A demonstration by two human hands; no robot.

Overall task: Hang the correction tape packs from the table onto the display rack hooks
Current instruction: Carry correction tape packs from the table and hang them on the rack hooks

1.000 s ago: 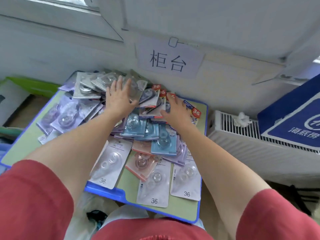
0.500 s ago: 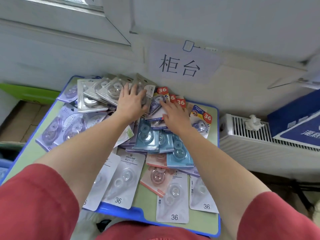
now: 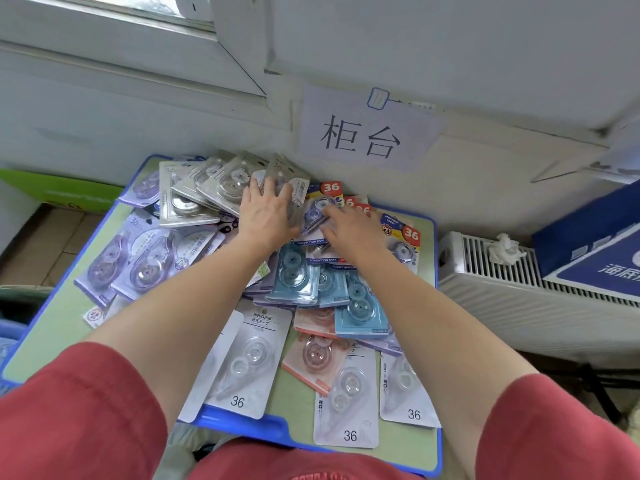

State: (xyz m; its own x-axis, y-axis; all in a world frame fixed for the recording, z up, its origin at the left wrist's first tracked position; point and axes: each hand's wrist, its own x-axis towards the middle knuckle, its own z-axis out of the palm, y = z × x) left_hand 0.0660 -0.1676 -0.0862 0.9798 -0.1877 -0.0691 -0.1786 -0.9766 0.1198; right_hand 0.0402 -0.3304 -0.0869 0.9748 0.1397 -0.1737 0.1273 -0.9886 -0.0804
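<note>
A heap of correction tape packs (image 3: 294, 271) in grey, purple, blue, pink and white covers the green table with the blue rim (image 3: 242, 424). My left hand (image 3: 265, 216) lies with spread fingers on the grey packs (image 3: 225, 185) at the back of the heap. Just to its right, my right hand (image 3: 349, 226) reaches left, its fingertips touching a pack with a purple dispenser and a red "36" label (image 3: 320, 202). Neither hand has lifted a pack. No display rack or hooks are in view.
The table stands against a white wall carrying a paper sign (image 3: 363, 136). To the right is a white radiator (image 3: 519, 299) with a crumpled tissue (image 3: 504, 249) and a blue box (image 3: 588, 247) on it. A green board (image 3: 59, 192) leans at the left.
Both hands have slid toward the back of the heap. The right hand has shifted left onto the purple-dispenser pack, close beside the left hand.
</note>
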